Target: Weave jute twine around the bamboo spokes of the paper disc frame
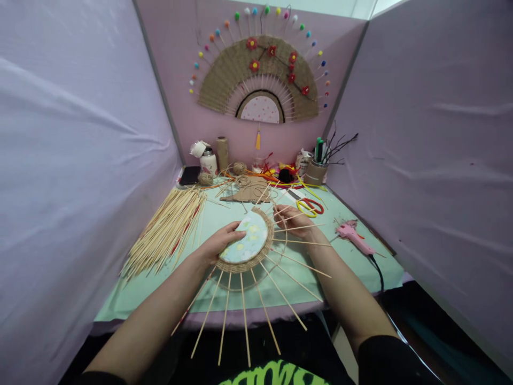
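Observation:
My left hand [219, 241] grips the straight side of a half-round fan base [250, 235], thumb on top of its pale blue floral fabric. Thin wooden sticks [245, 321] fan out from the curved edge, over my lap and to the right. Brown twine [269, 241] is woven between the sticks in a band along that edge. A loose length of it loops across the sticks. At the far right end of the band, my right hand [294, 220] is closed with thumb and fingers pinching the twine, among the sticks. Its fingertips are partly hidden.
A heap of sticks [166, 230] lies left. Scissors [308, 207] and a pink glue gun [355, 238] lie right. Cardboard [250, 191], a twine ball [239, 168], a bottle [208, 160] and a pen holder [316, 172] stand behind. A finished fan [228, 75] hangs on the back wall.

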The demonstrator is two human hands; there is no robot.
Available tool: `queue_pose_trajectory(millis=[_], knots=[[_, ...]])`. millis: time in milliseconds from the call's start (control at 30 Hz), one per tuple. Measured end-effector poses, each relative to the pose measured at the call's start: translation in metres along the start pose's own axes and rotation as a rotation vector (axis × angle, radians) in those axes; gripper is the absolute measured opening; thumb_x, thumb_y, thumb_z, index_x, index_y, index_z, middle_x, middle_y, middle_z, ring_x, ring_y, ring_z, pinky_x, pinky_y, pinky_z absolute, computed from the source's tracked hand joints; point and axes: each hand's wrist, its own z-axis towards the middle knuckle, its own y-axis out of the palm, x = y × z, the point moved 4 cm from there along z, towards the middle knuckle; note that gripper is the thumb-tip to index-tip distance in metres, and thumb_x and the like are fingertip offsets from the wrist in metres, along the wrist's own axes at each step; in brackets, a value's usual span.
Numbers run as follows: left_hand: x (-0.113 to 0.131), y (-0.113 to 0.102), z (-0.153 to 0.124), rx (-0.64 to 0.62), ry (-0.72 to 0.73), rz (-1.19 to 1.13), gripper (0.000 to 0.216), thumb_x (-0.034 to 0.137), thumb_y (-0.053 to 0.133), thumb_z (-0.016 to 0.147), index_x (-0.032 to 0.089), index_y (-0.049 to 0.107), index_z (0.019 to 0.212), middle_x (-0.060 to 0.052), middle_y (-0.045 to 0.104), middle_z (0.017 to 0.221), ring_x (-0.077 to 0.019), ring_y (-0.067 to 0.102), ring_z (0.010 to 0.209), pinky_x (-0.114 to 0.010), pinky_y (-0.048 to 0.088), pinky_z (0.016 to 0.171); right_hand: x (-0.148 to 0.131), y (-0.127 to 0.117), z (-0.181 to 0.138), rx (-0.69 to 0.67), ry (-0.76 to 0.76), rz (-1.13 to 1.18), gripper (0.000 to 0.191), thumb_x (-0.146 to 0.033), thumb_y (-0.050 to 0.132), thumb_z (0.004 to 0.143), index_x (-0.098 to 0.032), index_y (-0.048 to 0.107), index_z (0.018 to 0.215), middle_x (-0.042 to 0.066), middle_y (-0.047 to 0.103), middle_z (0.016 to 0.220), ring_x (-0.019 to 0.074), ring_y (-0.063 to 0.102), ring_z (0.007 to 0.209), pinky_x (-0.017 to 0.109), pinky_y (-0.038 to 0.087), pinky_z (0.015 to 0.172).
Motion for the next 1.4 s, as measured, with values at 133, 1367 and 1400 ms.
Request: queue_pose_trajectory(millis=[133, 1367, 1400], knots=[[0.002, -0.004, 0.002, 0.047, 0.025, -0.056, 0.052, 0.020, 0.074, 0.071, 0.012, 0.056, 0.119, -0.010, 0.074, 0.087, -0.0151, 0.068, 0.063, -0.021, 0.052, 0.055, -0.002, -0.003, 0.003, 0.145, -0.129, -0.101, 0.030, -0.033, 0.083, 0.059, -0.017, 0.063, 0.076, 0.000, 0.061, 0.069, 0.0070, 0.046, 0.053, 0.021, 0.034, 0.047], [0.000, -0.004, 0.002, 0.080, 0.045, 0.018, 0.046, 0.025, 0.076, 0.067, 0.013, 0.060, 0.109, -0.006, 0.073, 0.087, -0.0129, 0.065, 0.059, -0.022, 0.048, 0.054, 0.004, -0.011, 0.005, 0.361, -0.384, -0.410, 0.018, -0.036, 0.076, 0.062, -0.020, 0.069, 0.067, 0.000, 0.060, 0.062, 0.0129, 0.050, 0.062, 0.029, 0.041, 0.063], [0.001, -0.004, 0.002, 0.086, 0.047, 0.027, 0.046, 0.025, 0.077, 0.066, 0.013, 0.061, 0.108, -0.006, 0.073, 0.086, -0.0128, 0.064, 0.059, -0.022, 0.048, 0.054, 0.004, -0.011, 0.005, 0.364, -0.380, -0.410, 0.018, -0.036, 0.076, 0.062, -0.020, 0.069, 0.067, -0.001, 0.060, 0.062, 0.0127, 0.049, 0.062, 0.029, 0.041, 0.063]])
